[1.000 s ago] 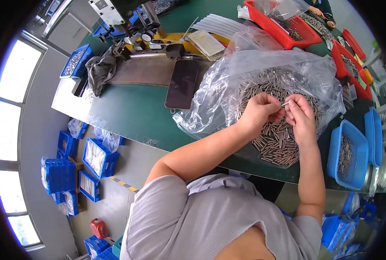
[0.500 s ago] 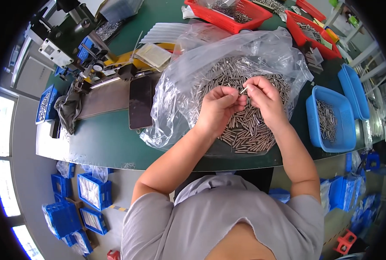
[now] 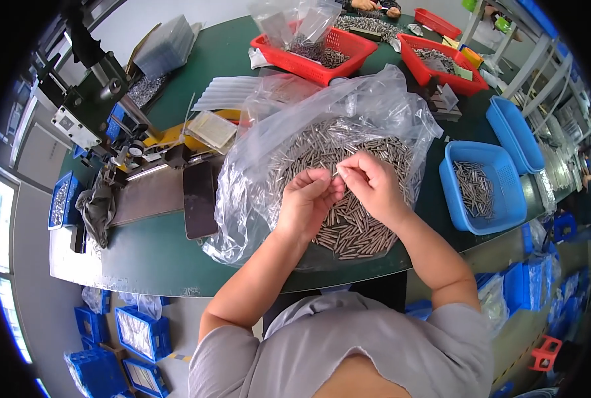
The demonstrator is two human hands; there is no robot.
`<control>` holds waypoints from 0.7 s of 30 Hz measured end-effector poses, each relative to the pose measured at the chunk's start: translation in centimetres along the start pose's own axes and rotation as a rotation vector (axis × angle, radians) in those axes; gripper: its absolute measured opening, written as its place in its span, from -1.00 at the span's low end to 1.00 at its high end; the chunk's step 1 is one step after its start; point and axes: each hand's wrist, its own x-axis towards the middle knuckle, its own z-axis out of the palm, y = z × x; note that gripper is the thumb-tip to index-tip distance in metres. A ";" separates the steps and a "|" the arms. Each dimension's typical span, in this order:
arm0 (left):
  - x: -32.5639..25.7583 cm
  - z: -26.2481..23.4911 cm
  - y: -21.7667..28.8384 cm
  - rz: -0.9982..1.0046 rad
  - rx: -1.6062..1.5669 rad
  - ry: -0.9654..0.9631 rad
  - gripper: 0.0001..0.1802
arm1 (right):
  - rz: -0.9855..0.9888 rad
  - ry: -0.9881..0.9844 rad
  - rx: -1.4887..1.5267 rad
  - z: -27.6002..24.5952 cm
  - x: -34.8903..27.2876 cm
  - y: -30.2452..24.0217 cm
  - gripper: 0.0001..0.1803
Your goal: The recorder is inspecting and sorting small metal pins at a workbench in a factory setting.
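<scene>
A large heap of small metal pins (image 3: 358, 229) lies on a spread clear plastic bag (image 3: 242, 192) on the green table. Over the heap, my left hand (image 3: 308, 199) and my right hand (image 3: 372, 186) meet at the fingertips. One small metal pin (image 3: 336, 174) shows between them, its end pinched by my right thumb and finger. The left fingers are curled, and what lies inside them is mostly hidden. To the right of the bag stands a blue plastic basket (image 3: 516, 199) with more pins in it.
Red baskets (image 3: 355, 69) of metal parts stand at the back, where another person's hands (image 3: 375, 6) show. On the left are a metal fixture with a dial gauge (image 3: 136, 149), a dark flat phone-like slab (image 3: 200, 199) and a grey cloth (image 3: 96, 212). Another blue basket (image 3: 517, 136) stands far right.
The view has shifted, so the table and bag sit lower and further left in it. My hands stay together over the heap, the pin still between the fingertips.
</scene>
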 end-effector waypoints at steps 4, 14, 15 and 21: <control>0.0 0.1 -0.2 0.010 0.064 -0.007 -0.93 | -0.031 -0.010 -0.039 0.1 0.1 0.4 -0.94; 0.4 0.8 -0.2 0.106 0.240 0.016 -0.91 | 0.091 -0.050 0.027 0.2 -0.2 1.0 -0.93; 0.2 1.0 -0.1 0.099 0.268 0.033 -0.92 | 0.127 -0.069 0.048 0.0 -0.2 1.2 -0.93; 0.1 0.4 1.3 0.174 0.263 0.216 -0.96 | 0.514 0.053 0.553 -0.4 1.4 2.7 -0.85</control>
